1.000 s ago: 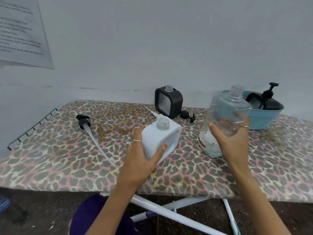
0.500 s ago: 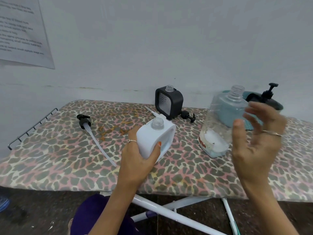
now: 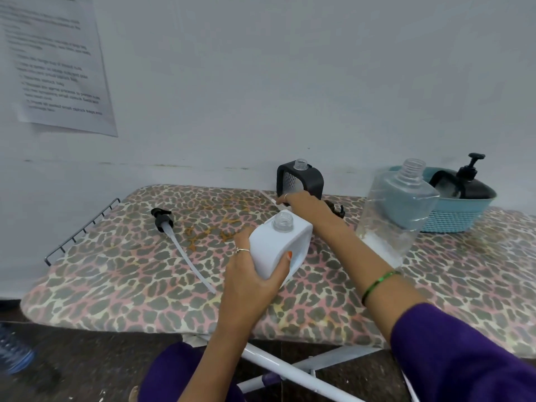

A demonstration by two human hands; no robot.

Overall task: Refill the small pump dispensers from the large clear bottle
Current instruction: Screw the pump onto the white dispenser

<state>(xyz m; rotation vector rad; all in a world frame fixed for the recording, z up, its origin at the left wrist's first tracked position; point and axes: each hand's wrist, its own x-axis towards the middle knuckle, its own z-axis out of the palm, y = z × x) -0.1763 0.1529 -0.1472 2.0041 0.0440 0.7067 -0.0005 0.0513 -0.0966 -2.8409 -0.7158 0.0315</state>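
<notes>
I see the left hand (image 3: 249,274) curled round the white dispenser (image 3: 280,246), thumb on its front face, holding it tilted above the leopard-print counter (image 3: 116,265) with its open neck upward. The right arm reaches forward across the counter, and the right hand (image 3: 301,200) lies palm down just in front of the black dispenser (image 3: 300,181); I cannot tell if its fingers grip something there. The large clear bottle (image 3: 397,216) stands uncapped to the right, touched by no hand, beside the blue basket (image 3: 455,216). A black pump (image 3: 162,219) with a long tube lies on the left.
</notes>
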